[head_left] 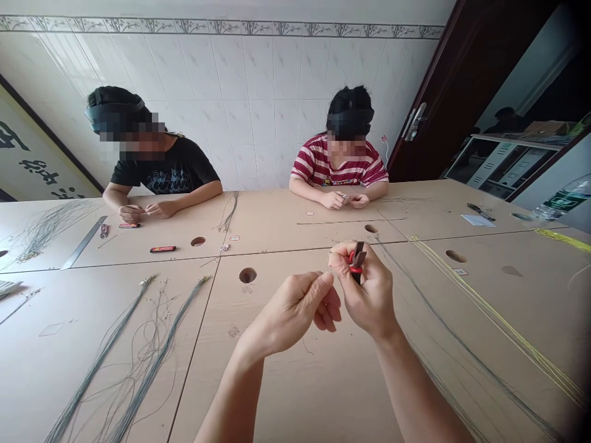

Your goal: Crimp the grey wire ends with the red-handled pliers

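Note:
Over the middle of the table, my right hand [372, 298] is closed around a pair of small pliers [358, 253] with red and black handles. The dark jaws point up and away from me, and its thumb and index finger are pinched together. Just beside it on the left, my left hand [295, 311] is closed, thumb pressed on the index finger. Whatever it pinches is too small to make out. Below that hand, a short thin thread [308, 348] shows against the table.
Grey-green cord bundles with metal ends [178, 326] lie at left, yellow cords [480, 292] and further grey cords [443, 314] at right. Two people sit across the table [295, 400], hands on small work. Round holes [248, 275] pierce the tabletop. A plastic bottle [566, 200] stands far right.

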The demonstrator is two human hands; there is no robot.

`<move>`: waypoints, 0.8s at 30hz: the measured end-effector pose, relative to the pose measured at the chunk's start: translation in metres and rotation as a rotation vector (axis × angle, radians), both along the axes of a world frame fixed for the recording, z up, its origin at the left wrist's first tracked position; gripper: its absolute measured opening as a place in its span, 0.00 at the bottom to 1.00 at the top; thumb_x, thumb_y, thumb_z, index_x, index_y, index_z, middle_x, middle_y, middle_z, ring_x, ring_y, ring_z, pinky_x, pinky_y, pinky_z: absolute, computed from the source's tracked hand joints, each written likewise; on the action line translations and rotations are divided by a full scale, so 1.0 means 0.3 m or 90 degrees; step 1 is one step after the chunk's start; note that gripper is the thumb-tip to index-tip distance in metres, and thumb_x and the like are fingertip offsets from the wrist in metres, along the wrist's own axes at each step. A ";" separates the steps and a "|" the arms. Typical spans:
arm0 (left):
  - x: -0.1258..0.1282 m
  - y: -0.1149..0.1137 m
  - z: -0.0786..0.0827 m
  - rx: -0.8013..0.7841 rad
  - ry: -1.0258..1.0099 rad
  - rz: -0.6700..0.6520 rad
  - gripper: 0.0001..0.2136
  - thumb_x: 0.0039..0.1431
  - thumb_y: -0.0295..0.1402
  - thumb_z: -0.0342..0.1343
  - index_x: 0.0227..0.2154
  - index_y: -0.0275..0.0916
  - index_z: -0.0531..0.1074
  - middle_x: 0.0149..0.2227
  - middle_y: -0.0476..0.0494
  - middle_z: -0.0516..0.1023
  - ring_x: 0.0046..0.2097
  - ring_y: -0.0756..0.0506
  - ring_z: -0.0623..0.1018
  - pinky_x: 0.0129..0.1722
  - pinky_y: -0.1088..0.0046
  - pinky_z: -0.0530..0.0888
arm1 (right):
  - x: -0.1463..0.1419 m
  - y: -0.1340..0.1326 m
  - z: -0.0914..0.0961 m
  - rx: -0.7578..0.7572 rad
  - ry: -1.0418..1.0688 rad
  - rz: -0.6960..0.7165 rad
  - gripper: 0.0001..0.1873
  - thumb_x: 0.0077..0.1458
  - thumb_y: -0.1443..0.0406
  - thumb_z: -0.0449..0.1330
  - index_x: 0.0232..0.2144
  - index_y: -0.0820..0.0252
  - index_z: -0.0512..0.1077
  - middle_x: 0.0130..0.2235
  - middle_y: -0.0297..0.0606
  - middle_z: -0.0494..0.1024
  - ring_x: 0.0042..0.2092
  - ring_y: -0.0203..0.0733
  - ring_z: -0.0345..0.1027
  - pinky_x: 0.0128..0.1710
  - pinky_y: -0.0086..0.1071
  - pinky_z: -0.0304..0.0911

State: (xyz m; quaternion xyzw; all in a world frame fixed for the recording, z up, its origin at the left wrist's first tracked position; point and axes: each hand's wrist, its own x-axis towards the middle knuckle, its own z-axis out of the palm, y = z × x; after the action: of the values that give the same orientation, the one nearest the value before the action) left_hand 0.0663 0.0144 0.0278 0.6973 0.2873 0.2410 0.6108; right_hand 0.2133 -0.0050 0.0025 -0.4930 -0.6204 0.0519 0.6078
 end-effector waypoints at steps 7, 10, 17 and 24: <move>-0.012 -0.003 0.003 0.019 0.017 -0.171 0.23 0.68 0.44 0.42 0.31 0.32 0.75 0.34 0.35 0.80 0.37 0.46 0.79 0.42 0.70 0.75 | -0.001 0.001 -0.001 0.004 0.028 -0.026 0.07 0.62 0.65 0.54 0.31 0.57 0.64 0.27 0.28 0.67 0.27 0.30 0.58 0.28 0.26 0.57; -0.025 -0.014 0.024 -0.037 -0.049 -0.282 0.23 0.68 0.43 0.41 0.29 0.33 0.75 0.35 0.33 0.82 0.38 0.44 0.80 0.43 0.66 0.76 | -0.008 0.008 -0.007 -0.006 0.032 -0.029 0.07 0.62 0.64 0.54 0.30 0.57 0.65 0.27 0.30 0.67 0.27 0.31 0.58 0.28 0.26 0.57; -0.022 -0.057 0.054 -0.061 -0.101 -0.373 0.25 0.64 0.50 0.44 0.28 0.39 0.80 0.37 0.35 0.83 0.42 0.40 0.82 0.43 0.64 0.78 | -0.045 0.005 -0.018 -0.038 0.070 0.004 0.07 0.62 0.62 0.54 0.31 0.57 0.65 0.27 0.32 0.68 0.28 0.33 0.60 0.27 0.28 0.57; 0.013 -0.138 0.044 0.129 -0.204 -0.271 0.28 0.65 0.51 0.38 0.40 0.42 0.82 0.51 0.40 0.78 0.47 0.40 0.80 0.48 0.65 0.77 | -0.092 -0.004 -0.009 -0.062 0.138 0.011 0.10 0.61 0.62 0.55 0.28 0.57 0.65 0.25 0.30 0.66 0.25 0.32 0.55 0.24 0.27 0.53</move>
State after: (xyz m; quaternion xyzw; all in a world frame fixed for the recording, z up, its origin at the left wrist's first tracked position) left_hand 0.0701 -0.0272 0.0411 0.7525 0.0090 0.2420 0.6124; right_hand 0.1856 -0.0061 -0.0001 -0.5079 -0.5519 0.1403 0.6464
